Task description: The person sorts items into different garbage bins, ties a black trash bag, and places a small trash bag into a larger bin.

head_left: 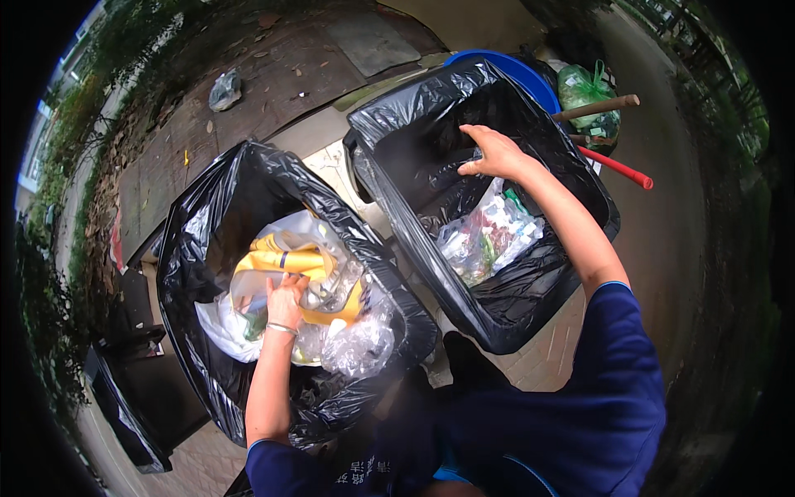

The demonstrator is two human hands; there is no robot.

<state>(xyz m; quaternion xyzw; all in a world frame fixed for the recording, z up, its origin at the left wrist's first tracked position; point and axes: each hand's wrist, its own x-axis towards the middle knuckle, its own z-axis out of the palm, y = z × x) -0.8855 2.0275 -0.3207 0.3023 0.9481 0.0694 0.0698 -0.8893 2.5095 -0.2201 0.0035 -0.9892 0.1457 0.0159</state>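
Note:
Two bins lined with black bags stand before me, a left bin and a right bin. Inside the left one, my left hand is closed on a white and yellow plastic bag. Crumpled clear plastic lies beside it, and the fingertips are partly hidden. My right hand hangs over the right bin, fingers spread, holding nothing. Below that hand, a clear bag of mixed rubbish rests in the liner.
Behind the right bin are a blue tub, a green tied bag, a wooden handle and a red handle. A black bin part stands at lower left. A small grey bag lies on the brown boards beyond.

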